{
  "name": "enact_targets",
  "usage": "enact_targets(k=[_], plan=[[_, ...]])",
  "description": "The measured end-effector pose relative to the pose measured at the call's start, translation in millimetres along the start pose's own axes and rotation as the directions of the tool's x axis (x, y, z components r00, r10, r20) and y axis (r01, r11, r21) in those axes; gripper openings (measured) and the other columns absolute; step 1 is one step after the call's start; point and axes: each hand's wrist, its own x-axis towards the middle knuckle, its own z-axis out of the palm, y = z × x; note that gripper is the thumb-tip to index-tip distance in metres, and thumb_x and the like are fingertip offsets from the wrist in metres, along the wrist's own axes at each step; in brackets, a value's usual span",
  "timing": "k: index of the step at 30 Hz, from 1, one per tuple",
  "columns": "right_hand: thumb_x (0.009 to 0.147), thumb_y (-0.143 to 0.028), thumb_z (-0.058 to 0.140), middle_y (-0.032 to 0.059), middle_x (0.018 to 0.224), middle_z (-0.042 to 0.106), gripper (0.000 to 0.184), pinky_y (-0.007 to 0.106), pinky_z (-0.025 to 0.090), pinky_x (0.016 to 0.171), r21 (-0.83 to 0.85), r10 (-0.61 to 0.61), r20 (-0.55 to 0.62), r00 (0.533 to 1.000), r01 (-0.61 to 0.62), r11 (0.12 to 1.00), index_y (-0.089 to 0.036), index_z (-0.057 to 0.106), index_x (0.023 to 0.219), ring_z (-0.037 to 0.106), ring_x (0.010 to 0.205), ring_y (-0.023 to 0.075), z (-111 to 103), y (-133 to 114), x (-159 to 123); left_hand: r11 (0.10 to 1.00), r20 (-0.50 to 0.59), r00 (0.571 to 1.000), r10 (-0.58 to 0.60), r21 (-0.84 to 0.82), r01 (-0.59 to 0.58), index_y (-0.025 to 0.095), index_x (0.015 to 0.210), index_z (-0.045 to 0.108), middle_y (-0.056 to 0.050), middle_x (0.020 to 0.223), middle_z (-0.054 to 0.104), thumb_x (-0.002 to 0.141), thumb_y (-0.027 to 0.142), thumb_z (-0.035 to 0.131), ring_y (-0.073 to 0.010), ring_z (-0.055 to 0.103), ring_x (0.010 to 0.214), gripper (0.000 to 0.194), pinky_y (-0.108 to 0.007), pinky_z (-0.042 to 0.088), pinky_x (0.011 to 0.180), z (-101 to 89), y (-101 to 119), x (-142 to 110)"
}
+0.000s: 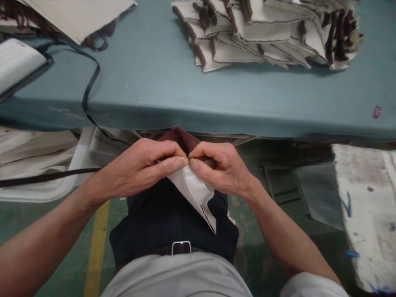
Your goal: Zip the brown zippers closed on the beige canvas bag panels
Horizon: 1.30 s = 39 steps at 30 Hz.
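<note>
Cloth piece (198, 185) mid-handling, between the lap and the counter (154, 82) edge; left hand (145, 165) and right hand (224, 167) meet on it, each grip pinching its top edge, thumb to finger. Looks unfinished to me. Similar pieces lie in a pile (262, 45) on the counter; from here, can't tell whether those are done or waiting. Piece: off-white, limp, hanging to a point, dark line near one edge, brown part behind the fingers.
</note>
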Motion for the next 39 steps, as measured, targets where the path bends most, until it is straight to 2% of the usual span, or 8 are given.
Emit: enact_targets(k=[2, 4, 13, 21, 28, 33, 36, 39], plan=[[0.093, -0.018, 0.059, -0.005, 0.064, 0.055, 0.019, 0.023, 0.034, 0.057, -0.023, -0.017, -0.012, 1.0, 0.017, 1.0, -0.017, 0.065, 0.075, 0.045, 0.056, 0.0076, 0, -1, -1, 1.0, -0.052, 0.999, 0.007, -0.013, -0.007, 0.017, 0.075, 0.063, 0.007, 0.062, 0.053, 0.106, 0.034, 0.052, -0.0085, 0.047, 0.054, 0.037, -0.02, 0.037, 0.054, 6.1, 1, 3], [0.092, -0.018, 0.059, -0.0043, 0.064, 0.057, 0.02, 0.023, 0.035, 0.058, -0.032, -0.017, -0.022, 1.0, 0.016, 0.999, -0.017, 0.065, 0.073, 0.048, 0.057, 0.0081, 0, -1, -2, 1.0, -0.084, 0.996, 0.023, -0.014, -0.024, 0.018, 0.074, 0.06, 0.007, 0.061, 0.05, 0.105, 0.031, 0.053, -0.0081, 0.043, 0.054, 0.035, -0.02, 0.035, 0.053, 11.5, 2, 4], [0.094, -0.018, 0.053, -0.0028, 0.068, 0.064, 0.023, 0.022, 0.037, 0.054, 0.126, 0.114, 0.122, 0.986, -0.129, 0.984, -0.015, 0.073, 0.085, 0.05, 0.055, 0.0086, -12, -7, -3, 0.998, -0.135, 0.989, 0.054, -0.011, -0.056, 0.019, 0.082, 0.062, 0.004, 0.068, 0.059, 0.102, 0.024, 0.052, -0.01, 0.051, 0.057, 0.023, -0.022, 0.038, 0.054, 17.9, 0, -5], [0.086, -0.012, 0.045, 0.004, 0.077, 0.07, 0.025, 0.028, 0.04, 0.066, -0.225, 0.054, 0.104, 0.993, -0.03, 0.974, -0.015, 0.069, 0.09, 0.058, 0.068, 0.0149, -7, -6, -6, 1.0, -0.185, 0.983, -0.017, -0.007, 0.016, 0.019, 0.078, 0.059, 0.003, 0.07, 0.061, 0.1, 0.027, 0.053, -0.011, 0.05, 0.059, 0.025, -0.024, 0.039, 0.057, 24.2, -2, -2], [0.098, -0.02, 0.046, -0.0042, 0.067, 0.058, 0.025, 0.024, 0.036, 0.061, 0.035, 0.118, 0.147, 0.982, -0.124, 0.992, -0.018, 0.064, 0.081, 0.045, 0.056, 0.0086, -12, -9, -2, 0.998, -0.16, 0.985, 0.058, 0.034, -0.053, 0.018, 0.082, 0.064, 0.004, 0.07, 0.062, 0.102, 0.026, 0.054, -0.0099, 0.053, 0.059, 0.024, -0.022, 0.039, 0.057, 21.0, -5, -5], [0.091, -0.015, 0.046, -0.0007, 0.068, 0.066, 0.023, 0.027, 0.034, 0.061, -0.246, 0.085, 0.187, 0.979, -0.037, 0.969, -0.017, 0.067, 0.082, 0.051, 0.059, 0.011, -12, -9, -2, 0.995, -0.071, 0.994, 0.088, 0.051, -0.084, 0.018, 0.093, 0.069, 0.003, 0.08, 0.071, 0.104, 0.023, 0.053, -0.0102, 0.064, 0.067, 0.02, -0.021, 0.043, 0.063, 15.1, -2, -6], [0.089, -0.013, 0.045, 0.0052, 0.073, 0.073, 0.025, 0.031, 0.034, 0.063, -0.472, 0.045, 0.18, 0.983, 0.046, 0.881, -0.016, 0.07, 0.085, 0.059, 0.062, 0.0155, -6, -9, -4, 0.994, -0.03, 0.998, 0.06, 0.09, -0.057, 0.019, 0.097, 0.071, 0.004, 0.082, 0.074, 0.103, 0.02, 0.053, -0.0102, 0.066, 0.068, 0.018, -0.021, 0.044, 0.064, 12.0, 2, -9], [0.088, -0.011, 0.045, 0.0051, 0.07, 0.073, 0.025, 0.033, 0.034, 0.063, -0.576, -0.017, 0.132, 0.991, 0.091, 0.813, -0.016, 0.069, 0.085, 0.059, 0.061, 0.0172, 2, -10, -5, 0.994, -0.035, 0.999, -0.001, 0.112, 0.005, 0.02, 0.096, 0.072, 0.005, 0.079, 0.073, 0.098, 0.019, 0.056, -0.0102, 0.064, 0.064, 0.016, -0.022, 0.042, 0.063, 13.3, 6, -11]])
